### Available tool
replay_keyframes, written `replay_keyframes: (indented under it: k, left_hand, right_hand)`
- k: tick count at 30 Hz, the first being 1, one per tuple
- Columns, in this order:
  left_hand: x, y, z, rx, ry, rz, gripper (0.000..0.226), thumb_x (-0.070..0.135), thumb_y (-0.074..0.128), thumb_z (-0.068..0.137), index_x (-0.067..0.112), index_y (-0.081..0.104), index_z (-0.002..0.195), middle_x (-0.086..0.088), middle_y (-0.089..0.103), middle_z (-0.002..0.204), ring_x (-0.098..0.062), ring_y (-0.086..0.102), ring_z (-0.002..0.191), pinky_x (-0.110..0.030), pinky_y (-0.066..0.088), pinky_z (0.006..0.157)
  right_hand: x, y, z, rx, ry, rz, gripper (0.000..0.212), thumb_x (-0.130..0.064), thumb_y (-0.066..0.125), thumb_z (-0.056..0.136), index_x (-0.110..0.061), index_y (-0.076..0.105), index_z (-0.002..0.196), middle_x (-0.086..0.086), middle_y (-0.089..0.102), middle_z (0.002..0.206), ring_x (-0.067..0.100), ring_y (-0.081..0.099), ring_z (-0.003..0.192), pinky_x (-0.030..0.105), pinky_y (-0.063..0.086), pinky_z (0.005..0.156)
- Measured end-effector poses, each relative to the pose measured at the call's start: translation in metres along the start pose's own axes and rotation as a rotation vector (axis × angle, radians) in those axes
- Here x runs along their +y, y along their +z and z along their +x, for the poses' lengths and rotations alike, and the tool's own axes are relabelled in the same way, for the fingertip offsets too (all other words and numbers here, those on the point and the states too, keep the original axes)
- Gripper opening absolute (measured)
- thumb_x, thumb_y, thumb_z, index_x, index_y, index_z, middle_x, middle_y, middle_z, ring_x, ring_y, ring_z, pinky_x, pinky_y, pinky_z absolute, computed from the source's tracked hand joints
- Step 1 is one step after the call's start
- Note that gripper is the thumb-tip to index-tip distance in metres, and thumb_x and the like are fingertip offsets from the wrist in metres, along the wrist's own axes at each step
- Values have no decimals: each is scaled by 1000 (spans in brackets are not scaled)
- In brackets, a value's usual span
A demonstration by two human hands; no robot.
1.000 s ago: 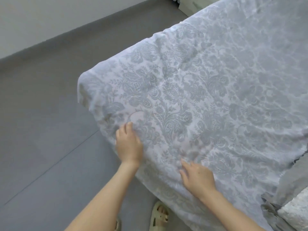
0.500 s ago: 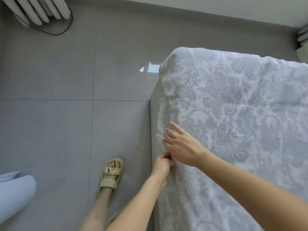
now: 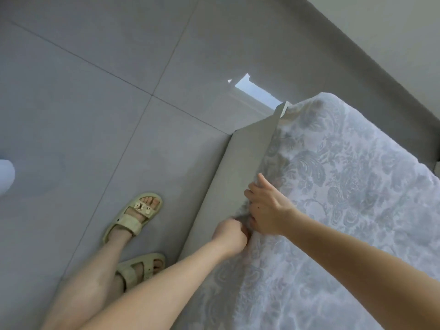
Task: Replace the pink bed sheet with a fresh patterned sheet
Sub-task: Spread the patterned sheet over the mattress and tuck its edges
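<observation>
Patterned sheet [image 3: 345, 186]: spread over the bed, its edge at the grey bed frame [image 3: 240, 167].
Right hand [image 3: 269, 208]: on that edge, fingers bent; grip cannot be told.
Left hand [image 3: 229, 236]: grip bunched on the sheet's edge.
Step, judged: tucking this side.
Next: push the fabric down behind the frame.

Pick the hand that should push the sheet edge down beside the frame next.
Probably left. The left hand grips the patterned sheet lowest, close against the grey bed frame; the right hand holds it higher, at the top edge.
</observation>
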State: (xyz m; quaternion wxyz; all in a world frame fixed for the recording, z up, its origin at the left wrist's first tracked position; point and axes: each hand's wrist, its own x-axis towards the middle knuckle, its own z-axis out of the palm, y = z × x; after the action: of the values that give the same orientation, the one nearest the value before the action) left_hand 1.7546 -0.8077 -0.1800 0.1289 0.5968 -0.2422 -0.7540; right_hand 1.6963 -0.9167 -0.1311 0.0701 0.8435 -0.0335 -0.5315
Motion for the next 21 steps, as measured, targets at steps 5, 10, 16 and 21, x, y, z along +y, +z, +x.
replay_keyframes:
  k: [5, 10, 16, 21]
  left_hand:
    - [9, -5, 1, 17, -44, -434, 13, 23, 45, 86, 22, 56, 93, -10, 65, 101, -25, 61, 98, -31, 49, 83]
    - [10, 34, -9, -250, -130, -640, 52, 60, 30, 94, 28, 62, 119, 8, 61, 119, -11, 57, 111, -25, 44, 98]
    - [11, 27, 20, -339, -280, -532, 65, 65, 12, 94, 29, 48, 135, 2, 50, 137, -17, 48, 123, -28, 37, 98]
    - [9, 8, 36, -197, -334, -342, 51, 42, 22, 100, 9, 57, 117, -9, 62, 112, -21, 60, 91, -29, 47, 85]
  right_hand:
    - [5, -6, 17, -234, -29, 151, 32, -29, 30, 92, -22, 60, 81, -3, 64, 93, 18, 59, 94, 30, 35, 76]
    - [32, -18, 17, -423, 57, 294, 33, -21, 33, 93, -15, 62, 107, 2, 61, 111, 24, 56, 101, 29, 36, 73]
    - [79, -15, 21, -372, 231, -9, 36, -40, 31, 95, -22, 58, 81, -4, 60, 103, 22, 45, 118, 44, 12, 111]
    - [94, -4, 61, -430, 331, 94, 54, -28, 25, 90, -22, 38, 142, 6, 32, 151, 30, 21, 141, 48, 6, 115]
